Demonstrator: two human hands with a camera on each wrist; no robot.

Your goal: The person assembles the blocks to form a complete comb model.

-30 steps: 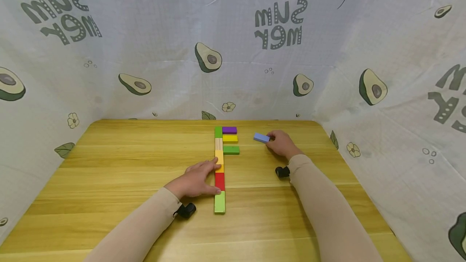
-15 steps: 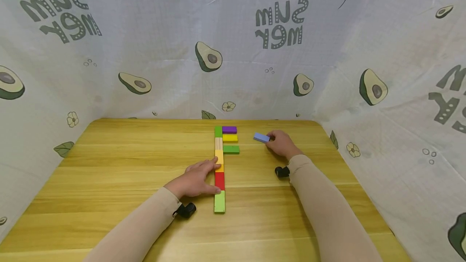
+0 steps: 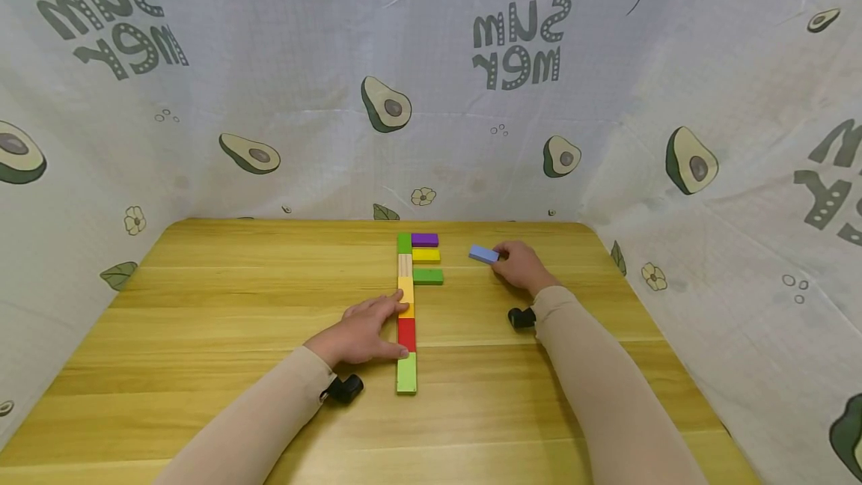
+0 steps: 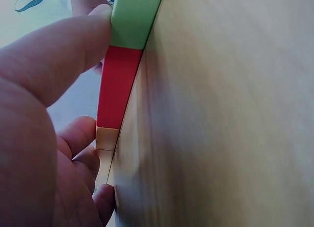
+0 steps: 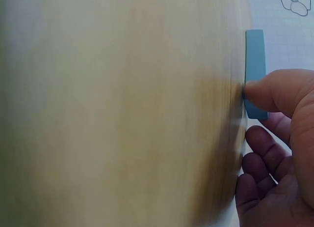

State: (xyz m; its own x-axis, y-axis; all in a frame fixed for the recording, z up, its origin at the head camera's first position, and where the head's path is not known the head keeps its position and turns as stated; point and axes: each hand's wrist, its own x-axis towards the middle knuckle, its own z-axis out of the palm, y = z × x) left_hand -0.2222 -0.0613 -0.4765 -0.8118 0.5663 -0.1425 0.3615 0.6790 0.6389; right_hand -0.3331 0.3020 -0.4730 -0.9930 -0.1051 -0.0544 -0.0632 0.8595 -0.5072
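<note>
Flat coloured blocks lie end to end in a column on the table: dark green [image 3: 404, 243], plain wood [image 3: 405, 266], orange-yellow [image 3: 406, 286], red [image 3: 407, 335] and light green [image 3: 406, 376]. My left hand [image 3: 358, 333] rests over the column from its left side, fingertips on the orange-yellow part, thumb where red meets light green. In the left wrist view the thumb touches the light green block [image 4: 135, 23], its fingers loosely bent. Off to the right, my right hand [image 3: 521, 266] pinches one end of a light blue block [image 5: 255, 55] between thumb and finger, low at the tabletop.
Purple [image 3: 425, 239], yellow [image 3: 426, 256] and green [image 3: 427, 277] blocks stick out rightward from the column's far end, one below another. A wooden table [image 3: 222, 305] carries everything. White avocado-print cloth [image 3: 323, 163] stands behind its back edge and along both sides.
</note>
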